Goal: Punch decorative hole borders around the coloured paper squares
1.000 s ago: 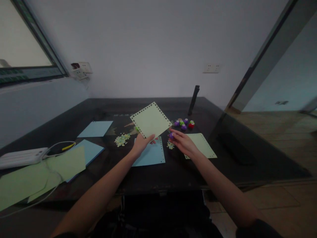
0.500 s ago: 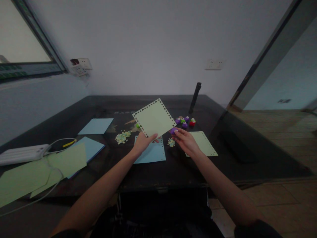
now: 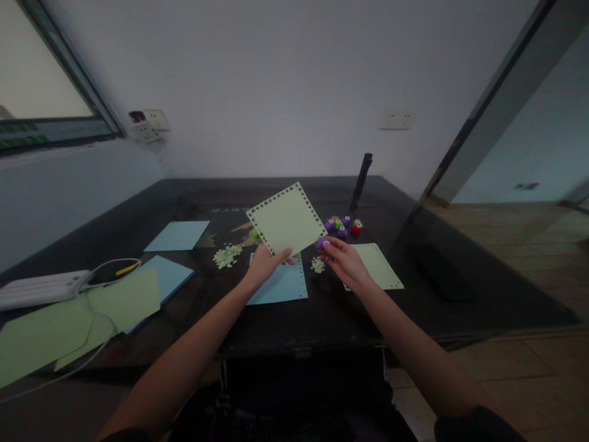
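Note:
My left hand [image 3: 268, 265] pinches a pale green sheet of paper [image 3: 286, 219] by its lower edge, holding it up and tilted above the table. Small shapes are punched along the sheet's edges. Between the fingers of my right hand [image 3: 345, 261] is a small purple craft punch [image 3: 321, 244], right at the sheet's lower right corner; whether the paper sits in its slot I cannot tell. Under my left hand lies a blue sheet [image 3: 280, 285] with punched edges. Beside my right hand are a small heap of paper bits [image 3: 317, 264] and another punched green sheet [image 3: 377, 267].
Several purple, green and red punches [image 3: 342, 232] stand behind my right hand. A larger heap of paper bits [image 3: 226, 255] lies left of centre. To the left are a blue sheet [image 3: 177, 236], green sheets [image 3: 124, 294] and a white power strip [image 3: 43, 288]. A black upright object [image 3: 361, 181] stands at the back.
Almost nothing differs. Both hands keep their hold on the green paper and the purple punch, and the view has shifted very slightly.

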The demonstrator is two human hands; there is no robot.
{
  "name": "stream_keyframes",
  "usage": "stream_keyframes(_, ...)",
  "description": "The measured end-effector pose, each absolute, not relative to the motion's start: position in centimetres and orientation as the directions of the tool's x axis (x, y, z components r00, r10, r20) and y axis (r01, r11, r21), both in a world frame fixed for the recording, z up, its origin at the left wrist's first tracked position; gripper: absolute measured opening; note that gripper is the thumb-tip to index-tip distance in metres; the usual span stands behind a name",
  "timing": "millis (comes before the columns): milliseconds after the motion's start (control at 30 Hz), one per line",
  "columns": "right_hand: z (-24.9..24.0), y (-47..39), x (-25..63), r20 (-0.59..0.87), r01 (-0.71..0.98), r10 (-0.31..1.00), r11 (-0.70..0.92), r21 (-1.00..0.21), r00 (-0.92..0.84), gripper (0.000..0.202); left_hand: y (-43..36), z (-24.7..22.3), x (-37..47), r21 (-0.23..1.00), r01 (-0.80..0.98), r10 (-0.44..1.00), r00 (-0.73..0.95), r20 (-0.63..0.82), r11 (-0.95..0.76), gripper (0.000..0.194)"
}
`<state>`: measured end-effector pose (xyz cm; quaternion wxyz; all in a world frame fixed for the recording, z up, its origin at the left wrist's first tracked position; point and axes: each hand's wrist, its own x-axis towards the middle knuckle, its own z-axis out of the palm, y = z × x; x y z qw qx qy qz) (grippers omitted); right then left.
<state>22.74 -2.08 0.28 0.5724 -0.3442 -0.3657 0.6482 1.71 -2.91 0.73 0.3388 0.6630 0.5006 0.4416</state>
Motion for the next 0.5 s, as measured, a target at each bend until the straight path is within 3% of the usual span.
stream_keyframes(300,-0.09,-2.2,22.63,0.006,-0.495,0.995,-0.042,-0.868,-0.096,0.033,-2.52,0.0,1.5,0.859,0.411,0.952,0.136,0.274,-0.306,0.024)
stream_keyframes(500,0.15,-2.37,22.33,0.024,-0.512,0.999,-0.004,-0.859,-0.049,0.034,-3.14,0.5,2.26,0.919,0.305,0.966,0.131,0.221,-0.251,0.025)
